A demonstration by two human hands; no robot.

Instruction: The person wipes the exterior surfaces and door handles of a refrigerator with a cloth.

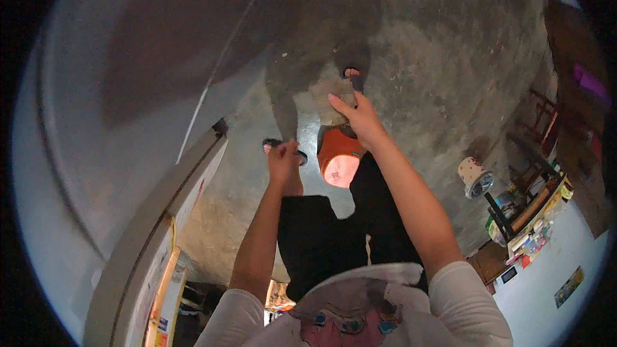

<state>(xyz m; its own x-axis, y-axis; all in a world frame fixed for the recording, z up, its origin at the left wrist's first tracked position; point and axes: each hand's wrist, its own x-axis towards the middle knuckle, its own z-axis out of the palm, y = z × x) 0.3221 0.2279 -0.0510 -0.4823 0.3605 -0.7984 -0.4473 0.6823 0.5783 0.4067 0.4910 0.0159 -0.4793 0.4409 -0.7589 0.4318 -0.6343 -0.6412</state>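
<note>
My left hand is raised over the floor beside one sandalled foot, its fingers bent close together; whether anything small is between them cannot be told. Further right, my right hand has its thumb and a finger spread apart, with no clearly held thing. A tan patch shows just behind its fingertips, too unclear to name. Below that patch, between my legs, an orange plastic container with a brightly lit pinkish face and a small green tag is on the floor. My other sandalled foot shows above my right hand.
A low wall with a dark line along its top runs down the left. At the right are a patterned bin with an open top, a cluttered shelf and a wooden chair. Shadows cross the concrete floor.
</note>
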